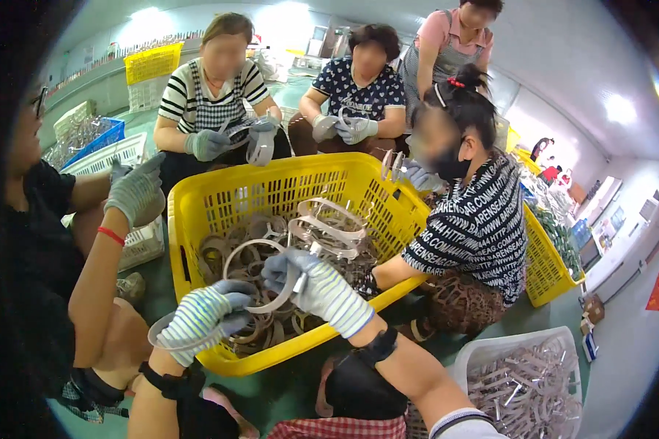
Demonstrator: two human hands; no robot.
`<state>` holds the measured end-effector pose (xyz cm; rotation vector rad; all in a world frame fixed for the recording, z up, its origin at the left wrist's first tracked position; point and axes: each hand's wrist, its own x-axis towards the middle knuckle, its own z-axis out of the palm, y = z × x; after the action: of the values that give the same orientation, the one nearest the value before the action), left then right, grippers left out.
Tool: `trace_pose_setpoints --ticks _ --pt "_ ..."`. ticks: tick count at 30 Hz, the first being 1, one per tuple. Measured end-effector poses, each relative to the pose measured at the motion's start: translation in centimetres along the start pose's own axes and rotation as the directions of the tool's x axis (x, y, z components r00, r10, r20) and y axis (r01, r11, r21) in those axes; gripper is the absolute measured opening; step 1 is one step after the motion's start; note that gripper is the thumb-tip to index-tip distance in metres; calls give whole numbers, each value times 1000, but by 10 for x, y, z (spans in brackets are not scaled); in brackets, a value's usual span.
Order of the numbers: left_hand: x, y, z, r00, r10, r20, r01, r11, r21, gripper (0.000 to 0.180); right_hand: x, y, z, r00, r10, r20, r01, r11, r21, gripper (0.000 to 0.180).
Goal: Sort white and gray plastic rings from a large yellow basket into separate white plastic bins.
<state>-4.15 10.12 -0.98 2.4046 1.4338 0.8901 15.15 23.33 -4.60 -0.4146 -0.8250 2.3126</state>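
My right hand (328, 289), in a grey-and-white striped glove, is closed on a pale plastic loop (229, 257) over the near part of a yellow basket (285, 350). A small white piece (300, 282) shows by its fingers. To the left, my left hand (206, 319) wears a matching glove, with its fingers curled beside the pale loop. A translucent plastic loop (152, 338) passes round this hand and runs in at its fingers; the exact grip is partly hidden. Many similar loops (329, 223) lie tangled in the basket.
Co-workers sit round the basket, and a person in a black-and-white printed top (468, 227) reaches into its right side. At the left is a co-worker's gloved hand (136, 189). A white crate (572, 366) of plastic strips stands lower right; a yellow crate (545, 274) is behind it.
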Motion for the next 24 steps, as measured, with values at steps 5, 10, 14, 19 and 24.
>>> trace_pose_setpoints --ticks 5,10,14,19,24 --pt "-1 1 7 993 -77 -93 62 985 -158 23 1 -6 -2 997 -74 -4 72 978 -197 29" --pt "-2 6 -2 998 -60 -19 59 997 -45 18 -7 -4 3 989 -144 19 143 944 -298 29" --pt "-12 -10 7 900 -343 -270 257 916 -308 13 -3 -1 -4 886 -411 214 320 210 -924 37" --pt "-2 -16 -6 693 -654 -305 149 543 -826 25 31 -3 -79 934 31 357 81 952 -295 35" --pt "-12 -17 -10 648 -695 -311 82 470 -879 29 -6 -4 -12 928 -71 367 366 365 -856 44"
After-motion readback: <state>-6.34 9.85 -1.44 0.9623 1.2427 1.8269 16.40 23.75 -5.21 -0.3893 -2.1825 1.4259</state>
